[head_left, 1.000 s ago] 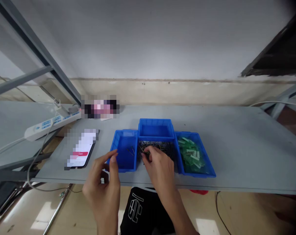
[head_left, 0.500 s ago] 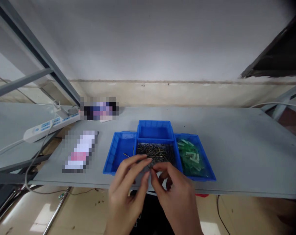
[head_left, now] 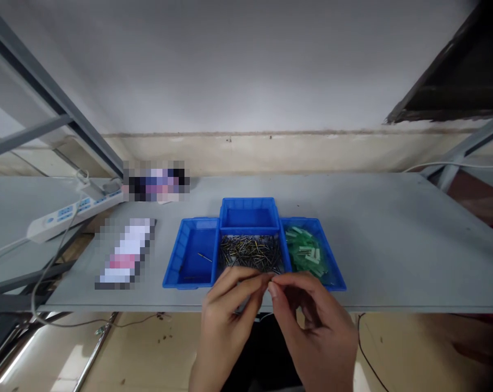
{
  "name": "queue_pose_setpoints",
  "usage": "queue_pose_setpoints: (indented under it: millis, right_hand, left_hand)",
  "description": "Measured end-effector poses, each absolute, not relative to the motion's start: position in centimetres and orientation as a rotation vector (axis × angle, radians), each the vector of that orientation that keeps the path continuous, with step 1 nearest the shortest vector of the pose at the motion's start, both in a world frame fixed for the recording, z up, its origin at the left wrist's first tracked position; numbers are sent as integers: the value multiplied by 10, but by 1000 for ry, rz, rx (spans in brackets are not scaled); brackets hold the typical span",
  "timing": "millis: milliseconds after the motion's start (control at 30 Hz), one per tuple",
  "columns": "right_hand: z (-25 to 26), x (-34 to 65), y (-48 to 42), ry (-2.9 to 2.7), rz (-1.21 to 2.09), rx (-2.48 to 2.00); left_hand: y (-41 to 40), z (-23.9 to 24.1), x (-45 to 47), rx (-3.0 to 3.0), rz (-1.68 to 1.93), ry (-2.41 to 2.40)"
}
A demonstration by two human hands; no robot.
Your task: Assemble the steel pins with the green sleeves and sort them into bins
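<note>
My left hand [head_left: 232, 313] and my right hand [head_left: 312, 318] meet fingertip to fingertip just in front of the middle bin. Both are pinched closed, and whatever sits between the tips is too small and covered to make out. Behind them, the middle blue bin [head_left: 285, 256] holds a heap of thin metal pins [head_left: 250, 251], its near part hidden by my fingers. One or more loose pins [head_left: 204, 257] lie in the left blue bin [head_left: 189, 245]. Green and pale strip-like pieces [head_left: 307, 250] fill the right blue bin [head_left: 332, 267].
A fourth blue bin [head_left: 248, 215] stands behind the middle one on the grey table [head_left: 385, 234]. To the left are a blurred-out phone-like item [head_left: 128, 250], another blurred item [head_left: 159, 182] and a white power strip [head_left: 67, 215] with cables. A metal frame [head_left: 54, 92] rises at the left.
Both hands have shifted right and slightly down, toward the table's front edge, still pinched together. The camera view has turned a little, so the bins appear further left.
</note>
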State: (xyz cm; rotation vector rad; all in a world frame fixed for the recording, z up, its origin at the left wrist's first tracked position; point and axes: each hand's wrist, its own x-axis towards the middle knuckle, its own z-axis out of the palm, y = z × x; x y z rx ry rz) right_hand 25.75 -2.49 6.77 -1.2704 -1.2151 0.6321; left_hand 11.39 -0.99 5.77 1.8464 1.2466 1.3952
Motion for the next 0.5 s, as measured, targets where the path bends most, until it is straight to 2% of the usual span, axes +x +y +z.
queue_pose_setpoints:
  millis: [200,500]
  right_hand:
    - [60,243,-17,-1093,908,-1142]
    - [42,228,-11,-1124,878,-1173]
  left_hand:
    - [-11,52,103,1744,1459,1497]
    - [-7,48,102,1821,1471,1484]
